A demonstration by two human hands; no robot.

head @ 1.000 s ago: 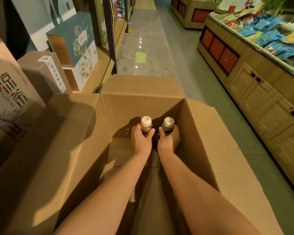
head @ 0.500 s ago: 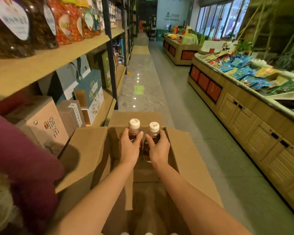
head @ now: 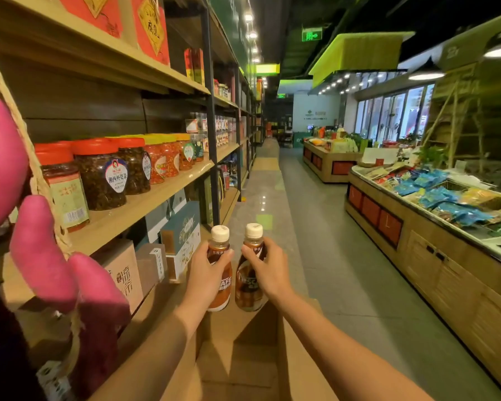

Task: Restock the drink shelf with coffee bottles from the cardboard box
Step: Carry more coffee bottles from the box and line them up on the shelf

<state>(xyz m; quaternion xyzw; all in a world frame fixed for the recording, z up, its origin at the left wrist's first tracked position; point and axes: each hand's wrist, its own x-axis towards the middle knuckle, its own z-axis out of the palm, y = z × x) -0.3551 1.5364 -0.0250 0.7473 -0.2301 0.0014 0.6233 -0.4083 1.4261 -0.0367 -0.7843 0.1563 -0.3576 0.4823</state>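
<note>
I'm clasping the left bottle (head: 225, 287) in my left hand (head: 205, 274), the right bottle (head: 247, 286) in my right hand (head: 269, 270), above the near cardboard box (head: 239, 366).

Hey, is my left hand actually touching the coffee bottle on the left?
Touching. The head view shows the left hand wrapped round the left coffee bottle, thumb across its label.

Both arms reach fwd, bare forearms converging. L hand (head: 204, 269) grips left bottle (head: 225, 287) near its shoulder, fingers curled round; R hand (head: 269, 269) does same w/ right bottle (head: 248, 287). Hands level, side by side, just apart
</note>
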